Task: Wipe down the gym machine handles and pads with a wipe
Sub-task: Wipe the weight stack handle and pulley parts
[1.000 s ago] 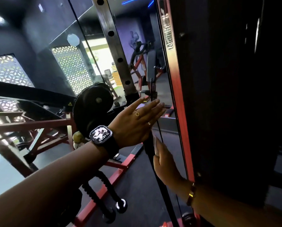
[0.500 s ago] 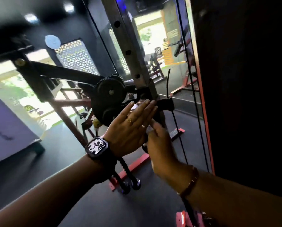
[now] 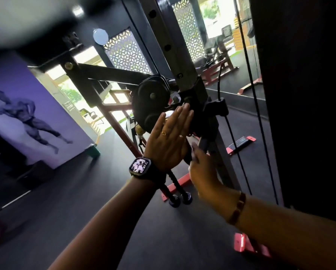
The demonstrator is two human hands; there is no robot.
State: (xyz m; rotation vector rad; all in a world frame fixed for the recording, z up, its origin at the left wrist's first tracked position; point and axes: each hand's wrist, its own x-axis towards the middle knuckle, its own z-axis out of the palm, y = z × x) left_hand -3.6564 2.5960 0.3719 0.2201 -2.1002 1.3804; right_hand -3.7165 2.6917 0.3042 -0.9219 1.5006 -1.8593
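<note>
My left hand (image 3: 168, 139), with a black watch on the wrist, lies flat with straight fingers against the black pulley carriage (image 3: 151, 100) of the cable machine. A small white piece, apparently the wipe (image 3: 169, 114), shows just beyond its fingers. My right hand (image 3: 202, 168), blurred and with a bracelet on the wrist, is just below and right of the left hand. Its fingers reach up loosely toward a grey lever (image 3: 204, 143) on the perforated upright post (image 3: 169, 41). Whether they touch the lever I cannot tell. A black rope handle (image 3: 179, 198) hangs below the carriage.
A black adjustment knob (image 3: 215, 108) sticks out on the post's right side. Thin cables (image 3: 250, 78) run down beside the dark weight-stack cover (image 3: 303, 94) on the right. The red base frame (image 3: 175, 187) lies on the dark rubber floor. A purple wall poster (image 3: 26, 114) is at left.
The view has swung left and closer to the carriage. My left hand stays flat on it. My right hand came up from the lower cable to just under the left hand.
</note>
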